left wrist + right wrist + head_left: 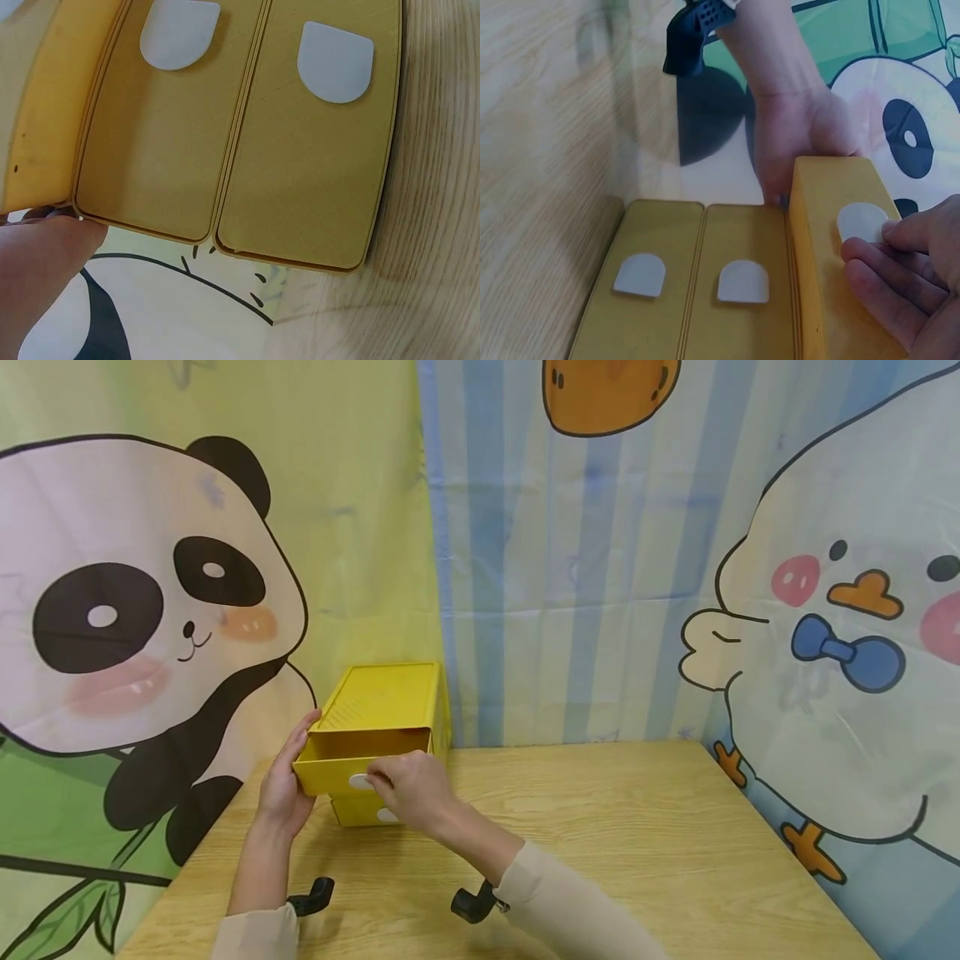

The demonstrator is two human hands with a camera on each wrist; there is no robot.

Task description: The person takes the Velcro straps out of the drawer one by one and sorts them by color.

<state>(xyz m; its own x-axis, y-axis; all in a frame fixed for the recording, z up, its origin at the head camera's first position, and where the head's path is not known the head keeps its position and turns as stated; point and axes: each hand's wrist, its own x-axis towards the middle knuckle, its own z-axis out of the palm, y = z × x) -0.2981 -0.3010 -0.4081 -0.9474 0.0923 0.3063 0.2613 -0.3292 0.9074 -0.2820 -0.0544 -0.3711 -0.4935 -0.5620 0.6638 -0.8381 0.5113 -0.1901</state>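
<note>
A small yellow drawer cabinet (386,693) stands toward the back left of the table. Its top drawer (327,777) is pulled out, and the visible inside shows nothing in it. My right hand (416,789) pinches the white tab handle (860,221) on that drawer's front between thumb and fingers. Against the cabinet's left side rests my left hand (285,785), its fingers stretched along the wall. The left wrist view shows part of this hand (45,262) at the cabinet's edge. Two lower drawers (300,172) are closed, each bearing a white tab.
A wooden table (585,835) extends to the right and in front of the cabinet. Behind it hangs a curtain (517,552) with a panda on the left and a white bird on the right. Black wrist-camera mounts (472,903) stick out beside both wrists.
</note>
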